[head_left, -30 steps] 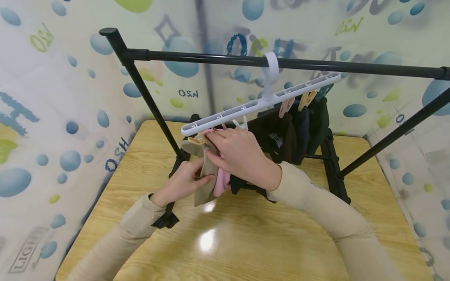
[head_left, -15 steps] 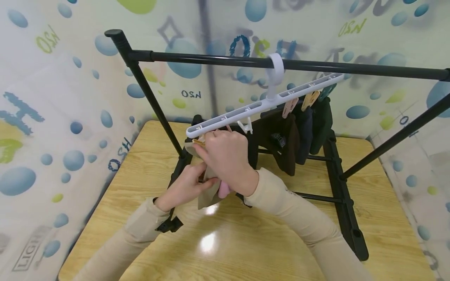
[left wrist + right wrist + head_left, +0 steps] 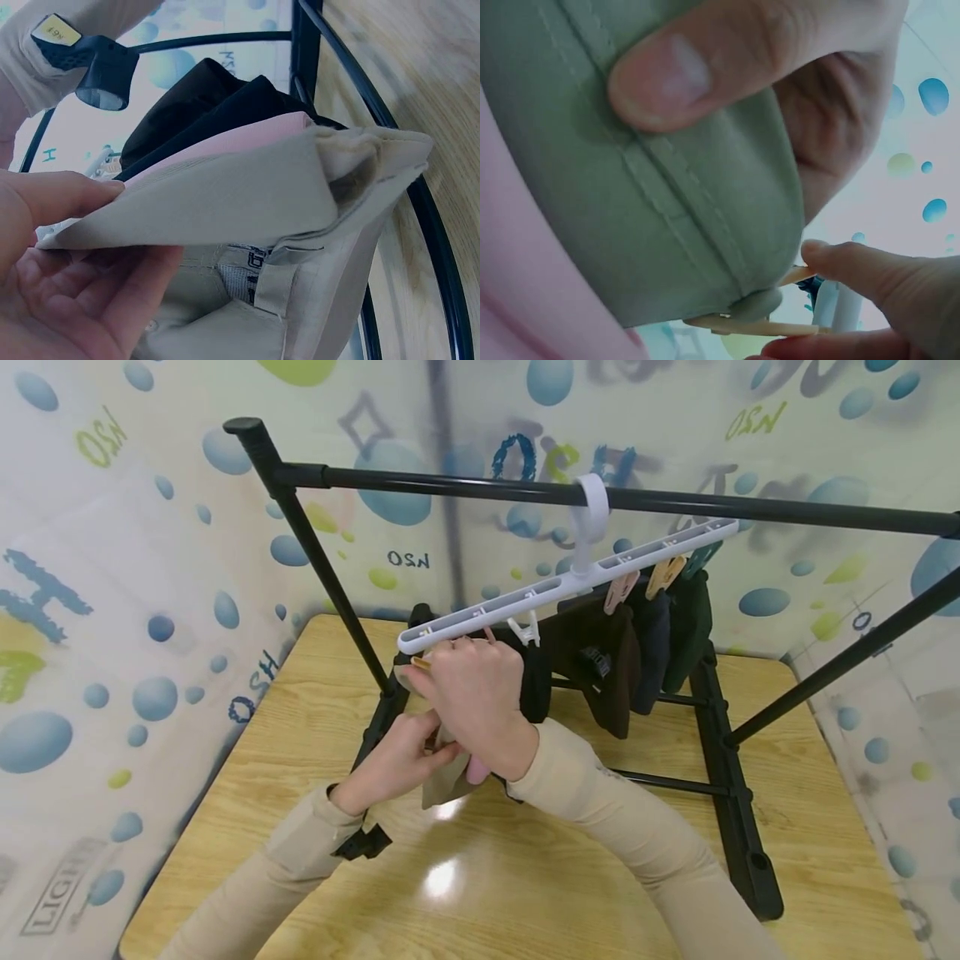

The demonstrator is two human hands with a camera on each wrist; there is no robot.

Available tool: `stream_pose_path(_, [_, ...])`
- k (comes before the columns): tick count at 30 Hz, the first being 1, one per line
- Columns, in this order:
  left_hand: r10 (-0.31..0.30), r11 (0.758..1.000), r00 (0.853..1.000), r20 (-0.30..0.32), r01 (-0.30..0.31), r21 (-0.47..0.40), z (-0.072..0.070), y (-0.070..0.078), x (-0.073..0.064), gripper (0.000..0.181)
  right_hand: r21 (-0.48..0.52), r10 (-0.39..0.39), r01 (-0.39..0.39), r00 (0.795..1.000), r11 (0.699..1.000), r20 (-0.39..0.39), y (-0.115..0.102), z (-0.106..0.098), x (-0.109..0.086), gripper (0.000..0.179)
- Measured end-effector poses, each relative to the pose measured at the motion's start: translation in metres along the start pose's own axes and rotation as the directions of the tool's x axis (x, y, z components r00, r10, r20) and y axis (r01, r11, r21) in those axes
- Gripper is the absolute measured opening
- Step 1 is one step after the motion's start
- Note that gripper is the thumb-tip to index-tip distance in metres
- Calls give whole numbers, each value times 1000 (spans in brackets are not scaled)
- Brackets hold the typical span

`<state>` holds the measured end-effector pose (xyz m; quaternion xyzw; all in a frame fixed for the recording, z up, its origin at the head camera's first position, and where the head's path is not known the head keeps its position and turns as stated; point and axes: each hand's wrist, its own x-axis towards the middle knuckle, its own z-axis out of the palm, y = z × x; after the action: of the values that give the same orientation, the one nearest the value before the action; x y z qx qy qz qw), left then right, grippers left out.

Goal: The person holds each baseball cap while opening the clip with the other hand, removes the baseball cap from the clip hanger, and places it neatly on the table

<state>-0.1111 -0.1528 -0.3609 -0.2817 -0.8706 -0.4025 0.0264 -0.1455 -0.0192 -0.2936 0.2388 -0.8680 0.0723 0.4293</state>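
The left hand (image 3: 393, 758) pinches the edge of the beige cloth (image 3: 225, 199) between thumb and curled fingers; the cloth hangs from them, its edge reaching up to the right fingertips. There, the right hand (image 3: 476, 697) squeezes a yellow clip (image 3: 757, 328) between thumb and fingers. Pink cloth (image 3: 232, 142) lies just behind the left fingers, the hanger (image 3: 510, 602) just above the right.
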Motion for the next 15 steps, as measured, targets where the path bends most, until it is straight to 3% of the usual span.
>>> stream_pose_path(4, [-4,1000,1000,4,4,13,0,1,0,14,-41,1,-1,1000,999,17,-2,-1,1,59])
stream_pose_path(15, [29,999,999,26,-29,29,-1,-2,-5,13,-17,-41,42,997,999,67,4,-6,3,60])
